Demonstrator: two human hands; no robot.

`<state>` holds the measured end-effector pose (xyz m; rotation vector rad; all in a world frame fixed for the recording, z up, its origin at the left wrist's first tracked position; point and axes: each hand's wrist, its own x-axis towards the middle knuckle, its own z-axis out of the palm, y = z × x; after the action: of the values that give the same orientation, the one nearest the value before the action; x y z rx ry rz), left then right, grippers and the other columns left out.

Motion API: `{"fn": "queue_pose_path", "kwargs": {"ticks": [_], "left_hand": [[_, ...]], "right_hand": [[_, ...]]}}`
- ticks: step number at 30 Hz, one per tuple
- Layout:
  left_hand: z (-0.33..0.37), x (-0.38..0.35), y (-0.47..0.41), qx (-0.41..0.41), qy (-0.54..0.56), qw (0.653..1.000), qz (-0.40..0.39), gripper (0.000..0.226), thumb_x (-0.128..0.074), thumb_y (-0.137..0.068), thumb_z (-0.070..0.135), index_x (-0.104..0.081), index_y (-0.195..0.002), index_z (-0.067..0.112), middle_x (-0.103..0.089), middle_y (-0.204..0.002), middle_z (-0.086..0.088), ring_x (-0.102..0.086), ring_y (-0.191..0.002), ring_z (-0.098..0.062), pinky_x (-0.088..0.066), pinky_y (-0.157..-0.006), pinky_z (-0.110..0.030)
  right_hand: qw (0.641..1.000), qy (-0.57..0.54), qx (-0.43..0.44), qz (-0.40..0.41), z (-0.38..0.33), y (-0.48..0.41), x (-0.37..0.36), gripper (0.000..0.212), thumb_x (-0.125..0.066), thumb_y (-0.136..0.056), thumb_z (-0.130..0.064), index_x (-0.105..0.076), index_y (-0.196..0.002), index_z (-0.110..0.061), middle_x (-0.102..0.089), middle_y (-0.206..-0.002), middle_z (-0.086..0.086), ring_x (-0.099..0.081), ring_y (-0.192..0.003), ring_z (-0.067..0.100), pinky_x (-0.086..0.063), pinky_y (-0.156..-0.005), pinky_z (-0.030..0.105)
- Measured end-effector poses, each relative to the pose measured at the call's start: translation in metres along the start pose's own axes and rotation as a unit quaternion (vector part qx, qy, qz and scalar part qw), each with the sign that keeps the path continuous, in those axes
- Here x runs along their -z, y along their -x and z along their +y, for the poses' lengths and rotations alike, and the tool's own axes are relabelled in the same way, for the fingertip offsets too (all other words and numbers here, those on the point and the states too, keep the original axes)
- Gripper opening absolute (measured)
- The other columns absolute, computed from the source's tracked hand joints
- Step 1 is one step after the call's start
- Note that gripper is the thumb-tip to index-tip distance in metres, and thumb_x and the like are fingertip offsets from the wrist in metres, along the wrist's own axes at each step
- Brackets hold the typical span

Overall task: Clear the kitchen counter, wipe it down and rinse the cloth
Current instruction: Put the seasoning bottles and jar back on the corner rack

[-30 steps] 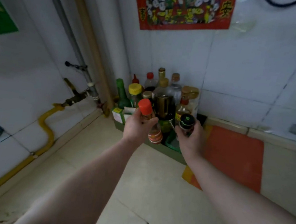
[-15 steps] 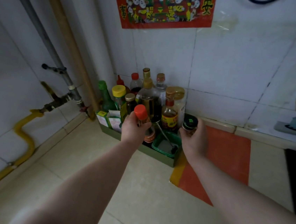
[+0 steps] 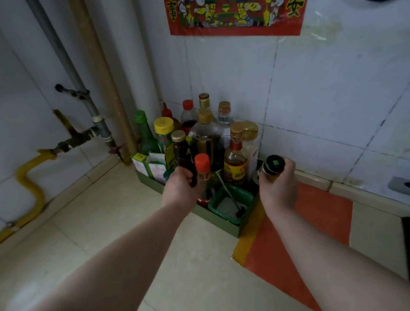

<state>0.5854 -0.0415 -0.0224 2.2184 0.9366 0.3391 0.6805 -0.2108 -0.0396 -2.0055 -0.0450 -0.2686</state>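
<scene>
Two bottles: a red-capped bottle (image 3: 202,167) and a dark-capped bottle (image 3: 273,165), both upright at the green tray (image 3: 224,225) in the corner.
Grip, left: the left hand (image 3: 183,187) has its fingers curled round the red-capped bottle just below the cap, at the tray's front.
Grip, right: the right hand (image 3: 278,185) is wrapped round the dark-capped bottle at the tray's right end, near the wall.
Standing or lifted: cannot tell for either bottle.
Tray contents: crowded tall bottles (image 3: 208,135) at the back. At the front right is a green tub (image 3: 239,192) of white grains with a spoon (image 3: 227,193) in it.
Underneath: a beige tiled surface (image 3: 139,237).
Beside: an orange mat (image 3: 318,218) touching the tray's right end.
Wall: a red poster (image 3: 229,6) above, a yellow pipe (image 3: 31,182) at left.
</scene>
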Motion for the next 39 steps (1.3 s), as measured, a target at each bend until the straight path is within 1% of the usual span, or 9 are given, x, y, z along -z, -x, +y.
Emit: {"fn": "queue_pose_path", "kwargs": {"ticks": [4,9,15,21,26,30,32,35,39], "left_hand": [[-0.007,0.007,-0.001,0.026,-0.041,0.999,-0.005,0.023,-0.054,-0.084,0.004,-0.059,-0.106,0.012,-0.065,-0.107,-0.008,-0.059,-0.101,-0.029,-0.041,-0.074,-0.027],[-0.019,0.011,-0.004,0.045,-0.023,0.999,0.001,0.023,-0.049,-0.089,0.007,-0.064,-0.104,0.013,-0.068,-0.108,-0.009,-0.06,-0.1,-0.028,-0.042,-0.075,-0.026],[-0.029,0.019,0.0,0.057,-0.015,0.998,0.023,0.027,-0.045,-0.089,0.003,-0.067,-0.101,0.013,-0.068,-0.107,-0.008,-0.061,-0.103,-0.029,-0.047,-0.082,-0.03],[-0.035,0.021,0.0,0.069,0.005,0.997,0.046,0.027,-0.047,-0.089,0.003,-0.068,-0.1,0.016,-0.068,-0.111,-0.005,-0.061,-0.105,-0.025,-0.047,-0.088,-0.029],[-0.035,0.021,0.005,0.07,0.008,0.996,0.054,0.028,-0.046,-0.088,0.002,-0.068,-0.1,0.015,-0.068,-0.11,-0.005,-0.06,-0.104,-0.026,-0.048,-0.088,-0.029],[-0.038,0.022,0.01,0.072,0.014,0.995,0.062,0.027,-0.046,-0.088,0.002,-0.067,-0.097,0.015,-0.068,-0.106,-0.007,-0.061,-0.101,-0.027,-0.047,-0.083,-0.028],[-0.042,0.026,0.014,0.081,0.014,0.995,0.065,0.027,-0.045,-0.089,0.003,-0.067,-0.098,0.016,-0.067,-0.107,-0.006,-0.06,-0.101,-0.026,-0.047,-0.084,-0.028],[-0.048,0.031,0.022,0.092,0.016,0.993,0.069,0.029,-0.045,-0.089,0.003,-0.068,-0.101,0.015,-0.068,-0.108,-0.005,-0.061,-0.102,-0.025,-0.047,-0.083,-0.026],[-0.056,0.049,0.036,0.109,0.023,0.992,0.067,0.031,-0.043,-0.089,0.002,-0.069,-0.099,0.017,-0.066,-0.104,0.0,-0.061,-0.098,-0.02,-0.048,-0.081,-0.025]], "right_hand": [[0.999,0.013,0.029,-0.04,0.003,-0.004,-0.008,0.046,-0.072,-0.079,-0.009,-0.052,-0.12,-0.007,-0.06,-0.117,0.013,-0.057,-0.109,0.031,-0.04,-0.081,0.027],[0.994,0.049,0.044,-0.088,0.01,-0.006,-0.016,0.049,-0.07,-0.08,-0.008,-0.051,-0.125,-0.014,-0.058,-0.122,0.013,-0.055,-0.112,0.033,-0.044,-0.087,0.034],[0.984,0.124,0.024,-0.122,0.015,0.0,-0.026,0.048,-0.07,-0.082,-0.017,-0.051,-0.126,-0.019,-0.061,-0.12,0.01,-0.057,-0.113,0.033,-0.046,-0.087,0.038],[0.97,0.186,-0.009,-0.157,0.023,0.003,-0.028,0.04,-0.062,-0.087,-0.021,-0.052,-0.125,-0.021,-0.06,-0.123,0.009,-0.041,-0.128,0.03,-0.034,-0.097,0.044],[0.96,0.202,-0.039,-0.19,0.023,0.004,-0.031,0.053,-0.052,-0.095,-0.026,-0.035,-0.145,-0.021,-0.048,-0.141,0.009,-0.03,-0.139,0.028,-0.028,-0.107,0.046],[0.966,0.188,-0.037,-0.174,0.018,0.006,-0.036,0.064,-0.057,-0.093,-0.024,-0.027,-0.149,-0.02,-0.045,-0.143,0.01,-0.033,-0.137,0.031,-0.033,-0.106,0.049],[0.978,0.165,-0.011,-0.129,0.014,0.013,-0.037,0.061,-0.06,-0.09,-0.018,-0.034,-0.145,-0.016,-0.045,-0.142,0.013,-0.035,-0.135,0.032,-0.034,-0.104,0.05],[0.984,0.156,0.063,-0.054,0.007,0.026,-0.037,0.042,-0.062,-0.085,-0.013,-0.052,-0.126,-0.012,-0.054,-0.128,0.017,-0.044,-0.123,0.037,-0.04,-0.091,0.047],[0.977,0.12,0.167,-0.065,-0.013,0.05,-0.045,0.018,-0.064,-0.081,-0.007,-0.062,-0.096,-0.016,-0.062,-0.102,0.009,-0.054,-0.101,0.035,-0.043,-0.075,0.042]]}}
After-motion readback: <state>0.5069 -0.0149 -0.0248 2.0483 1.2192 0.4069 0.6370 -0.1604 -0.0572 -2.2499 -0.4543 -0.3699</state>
